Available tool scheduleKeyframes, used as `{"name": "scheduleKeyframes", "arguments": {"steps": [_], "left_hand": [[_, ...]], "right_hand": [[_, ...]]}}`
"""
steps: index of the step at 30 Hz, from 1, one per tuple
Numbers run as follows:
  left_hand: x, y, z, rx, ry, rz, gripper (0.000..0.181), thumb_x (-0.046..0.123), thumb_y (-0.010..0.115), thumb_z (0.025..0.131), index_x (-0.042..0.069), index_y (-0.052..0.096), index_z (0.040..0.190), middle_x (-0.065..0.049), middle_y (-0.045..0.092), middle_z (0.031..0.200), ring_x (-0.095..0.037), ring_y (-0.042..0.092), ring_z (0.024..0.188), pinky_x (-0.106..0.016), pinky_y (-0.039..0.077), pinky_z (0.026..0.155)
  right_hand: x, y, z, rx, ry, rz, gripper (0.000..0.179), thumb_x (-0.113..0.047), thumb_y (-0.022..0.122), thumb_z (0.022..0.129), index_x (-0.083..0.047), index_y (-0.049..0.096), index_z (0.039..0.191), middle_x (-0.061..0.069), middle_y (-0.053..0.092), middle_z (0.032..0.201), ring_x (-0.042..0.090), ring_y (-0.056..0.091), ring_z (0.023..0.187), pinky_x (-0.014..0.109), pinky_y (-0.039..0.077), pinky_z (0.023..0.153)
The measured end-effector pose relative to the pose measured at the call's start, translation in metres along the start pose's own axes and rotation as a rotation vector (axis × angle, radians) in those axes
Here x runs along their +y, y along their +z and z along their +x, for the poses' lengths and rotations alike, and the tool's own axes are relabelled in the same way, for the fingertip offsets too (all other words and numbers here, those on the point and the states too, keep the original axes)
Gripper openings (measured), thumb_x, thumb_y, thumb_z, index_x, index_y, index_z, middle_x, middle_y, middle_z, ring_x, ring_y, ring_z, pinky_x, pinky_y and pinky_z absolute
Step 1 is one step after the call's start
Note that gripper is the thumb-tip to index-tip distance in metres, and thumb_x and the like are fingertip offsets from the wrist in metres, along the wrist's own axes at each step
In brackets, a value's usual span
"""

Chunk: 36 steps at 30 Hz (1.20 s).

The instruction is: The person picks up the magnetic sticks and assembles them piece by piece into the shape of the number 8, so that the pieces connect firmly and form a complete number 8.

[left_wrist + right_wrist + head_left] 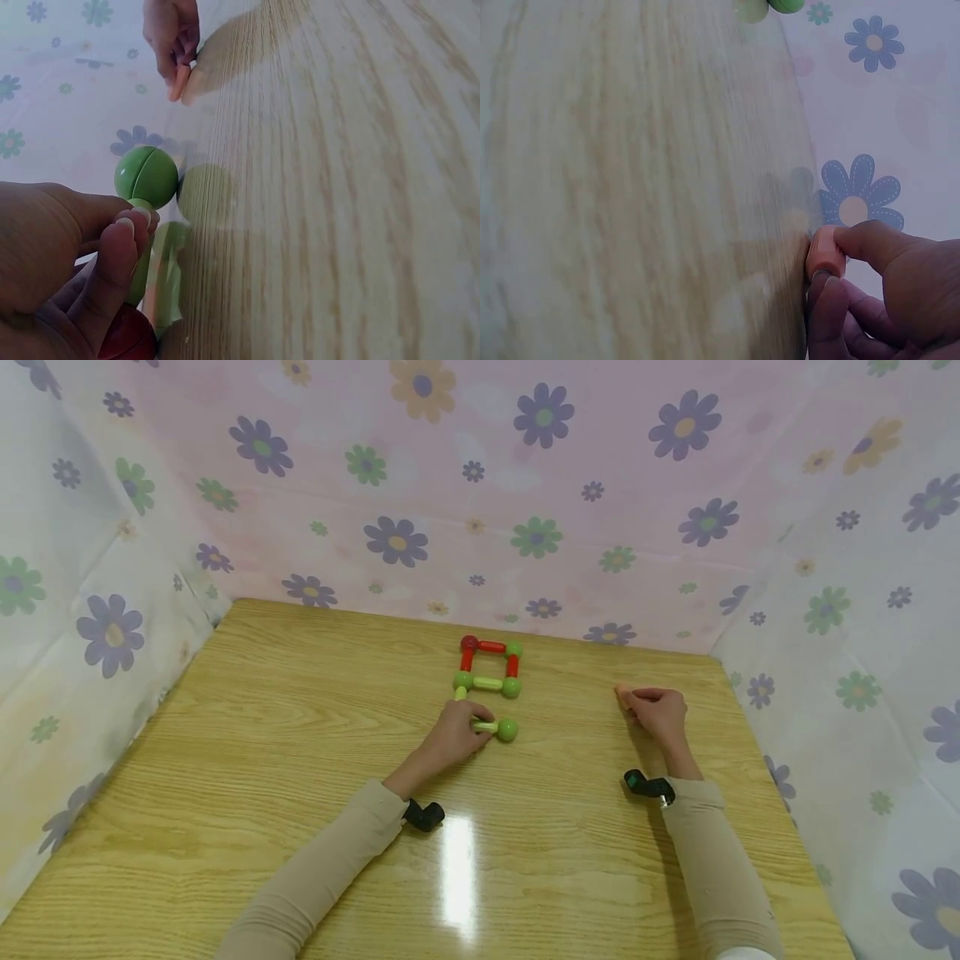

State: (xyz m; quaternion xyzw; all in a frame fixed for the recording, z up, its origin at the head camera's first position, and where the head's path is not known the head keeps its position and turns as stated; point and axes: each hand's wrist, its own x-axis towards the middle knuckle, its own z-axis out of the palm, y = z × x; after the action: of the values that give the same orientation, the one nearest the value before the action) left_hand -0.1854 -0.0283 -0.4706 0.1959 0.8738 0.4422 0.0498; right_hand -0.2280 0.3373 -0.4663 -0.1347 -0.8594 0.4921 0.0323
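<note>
Near the middle of the table, my left hand (453, 727) pinches a light green magnetic rod (485, 726) between thumb and fingers. A green ball (507, 729) sits at that rod's right end. Behind the hand lies a square of rods and balls, with a red ball (469, 645), red rods (491, 647) and a yellow-green rod (488, 683). Another light green rod (461, 693) runs from its near left ball toward my left hand, which hides the rest. Off to the right, my right hand (660, 714) pinches a short orange rod (826, 252) low against the tabletop.
The wooden table (300, 860) ends at flowered cloth (465, 485) along the back, with more cloth on both sides. A black wrist camera (423, 816) hangs by the left wrist, another wrist camera (647, 785) by the right.
</note>
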Motion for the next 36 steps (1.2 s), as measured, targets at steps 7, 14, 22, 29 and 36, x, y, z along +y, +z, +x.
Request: {"name": "scheduleKeyframes", "arguments": {"steps": [7,14,22,29,36], "left_hand": [[0.001,0.0,0.001,0.005,-0.005,0.01,0.019,0.0,0.076,0.088,-0.003,0.076,0.107,-0.014,0.076,0.106,-0.005,0.042,0.05,-0.029,0.048,0.074],[0.002,-0.001,0.001,-0.009,-0.019,-0.024,0.02,-0.001,0.075,0.089,-0.004,0.075,0.109,-0.014,0.076,0.104,-0.005,0.042,0.047,-0.022,0.041,0.06],[0.002,-0.001,0.0,-0.008,-0.011,-0.021,0.02,-0.001,0.074,0.09,-0.004,0.074,0.11,-0.014,0.076,0.096,-0.006,0.043,0.046,-0.045,0.041,0.106],[0.002,0.0,0.001,-0.011,-0.007,-0.018,0.02,-0.001,0.075,0.089,-0.004,0.074,0.11,-0.014,0.076,0.095,-0.006,0.044,0.047,-0.048,0.05,0.091],[0.001,0.001,0.001,-0.004,0.004,-0.01,0.02,0.0,0.075,0.089,-0.003,0.075,0.109,-0.015,0.076,0.102,-0.007,0.043,0.049,-0.05,0.044,0.103]], "right_hand": [[0.005,-0.001,0.0,-0.037,-0.044,-0.119,0.047,-0.034,0.069,0.097,0.008,0.071,0.117,0.012,0.075,0.09,0.003,0.065,0.064,0.02,0.053,0.059],[0.002,0.001,-0.001,-0.094,-0.101,-0.297,0.049,-0.041,0.07,0.095,0.004,0.074,0.112,0.024,0.069,0.112,0.031,0.064,0.097,0.025,0.05,0.071],[-0.003,0.008,-0.003,-0.176,-0.107,-0.264,0.046,-0.036,0.063,0.099,0.006,0.073,0.116,0.021,0.073,0.107,0.015,0.066,0.083,0.022,0.051,0.07],[-0.016,0.024,-0.013,-0.39,-0.061,-0.04,0.046,-0.023,0.052,0.105,0.014,0.06,0.129,0.025,0.074,0.107,0.01,0.072,0.08,0.025,0.058,0.071],[-0.023,0.054,-0.027,-0.526,-0.072,0.124,0.052,-0.029,0.054,0.107,0.014,0.053,0.136,0.007,0.076,0.095,0.009,0.072,0.078,0.026,0.059,0.066]]}}
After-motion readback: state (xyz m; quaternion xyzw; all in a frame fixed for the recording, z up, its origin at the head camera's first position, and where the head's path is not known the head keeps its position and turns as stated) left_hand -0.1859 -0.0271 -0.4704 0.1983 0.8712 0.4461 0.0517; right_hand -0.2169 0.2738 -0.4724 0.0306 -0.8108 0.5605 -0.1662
